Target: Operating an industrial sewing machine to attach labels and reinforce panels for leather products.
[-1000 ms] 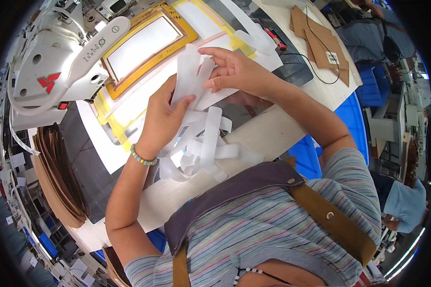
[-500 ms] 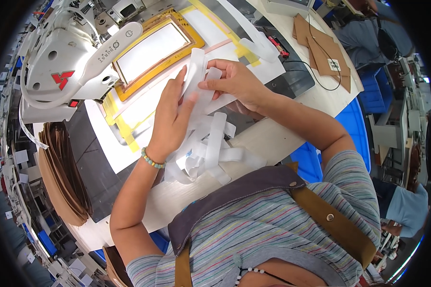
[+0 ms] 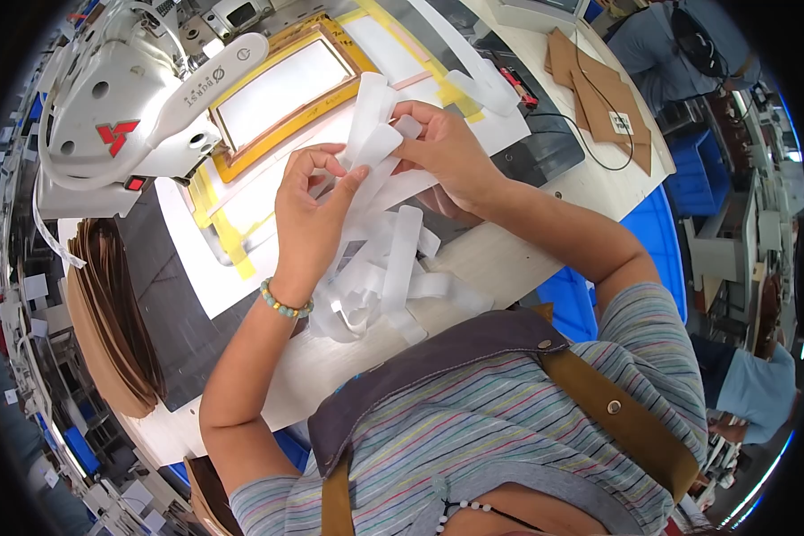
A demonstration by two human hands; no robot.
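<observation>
My left hand (image 3: 317, 192) and my right hand (image 3: 442, 152) both hold translucent white strips (image 3: 366, 107) fanned between them over the white sheets. My left thumb presses on a strip while my fingers curl beside it; my right fingers pinch the strips at their right side. Below my hands, a tangled pile of similar strips (image 3: 402, 268) rests on the worktable. Just beyond them lies a yellow rectangular frame (image 3: 344, 49) with a white middle, on white boards with yellow tape.
A white sewing machine (image 3: 94, 94) occupies the upper left, above stacked brown pieces (image 3: 107, 313). At the right are brown cut pieces (image 3: 590, 89), a black cable (image 3: 607, 165), a red tool (image 3: 518, 85) and blue bins (image 3: 648, 246). Two other people (image 3: 755, 393) (image 3: 652, 49) appear at the right edge.
The fingers of my left hand have curled and a second strip end now stands out between my hands. My right hand has shifted slightly, still gripping the strips.
</observation>
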